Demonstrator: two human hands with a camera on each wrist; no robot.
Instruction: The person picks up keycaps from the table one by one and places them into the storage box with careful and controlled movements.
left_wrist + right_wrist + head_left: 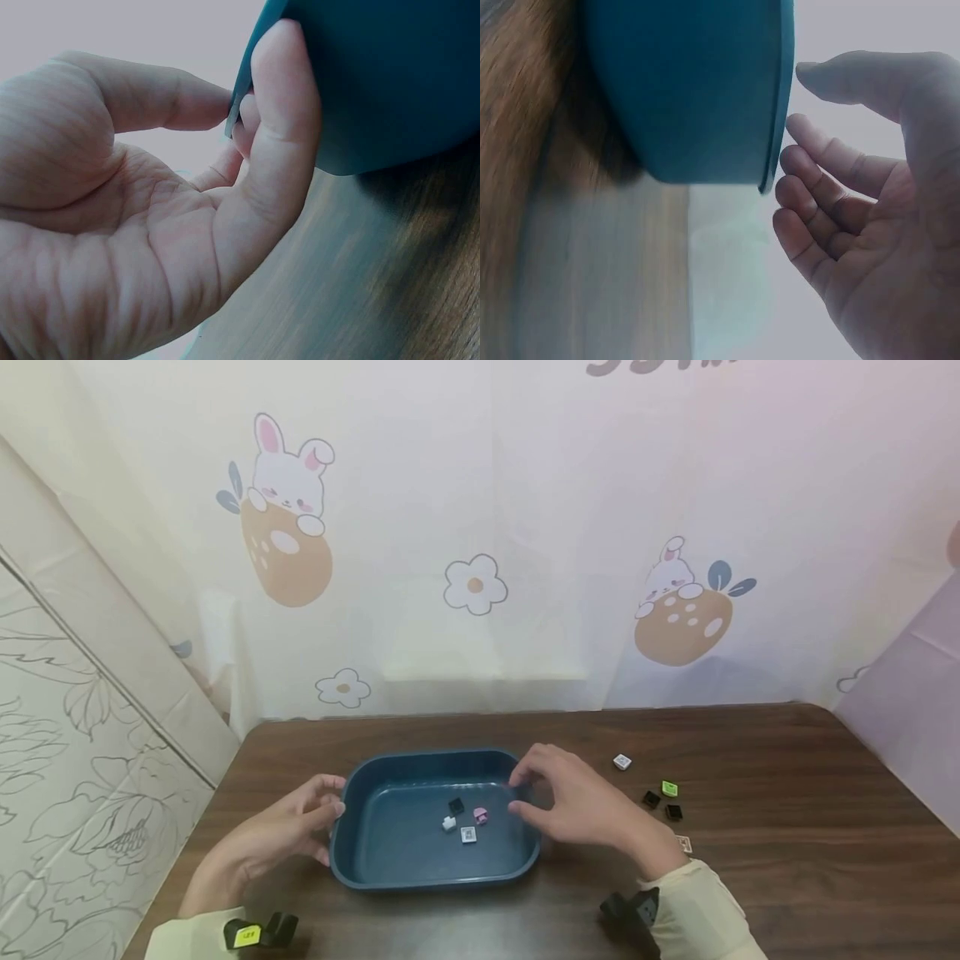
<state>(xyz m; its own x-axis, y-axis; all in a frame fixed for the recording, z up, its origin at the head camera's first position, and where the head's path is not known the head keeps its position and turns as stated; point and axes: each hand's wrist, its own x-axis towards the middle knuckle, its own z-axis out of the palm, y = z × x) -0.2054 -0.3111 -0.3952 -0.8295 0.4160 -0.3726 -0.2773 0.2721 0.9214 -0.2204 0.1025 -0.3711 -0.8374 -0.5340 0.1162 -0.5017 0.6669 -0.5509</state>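
Note:
A dark blue rectangular tray (435, 883) with rounded corners stands on the wooden table. Inside it lie several small pieces: a black one (457, 807), a white one (449, 823), a pink one (481, 815) and a pale square one (468, 834). My left hand (288, 827) pinches the tray's left rim; in the left wrist view the thumb is on one side and fingers are on the other. At the right rim my right hand (581, 797) has its thumb and fingers spread apart. Its fingertips (799, 127) come right up to the rim in the right wrist view.
Right of the tray, small pieces lie scattered: a white one (622, 762), a bright green one (670, 788), two black ones (651, 798) and a pale one (684, 843) partly behind the right wrist. A patterned curtain (540, 635) hangs behind the wooden table (780, 785).

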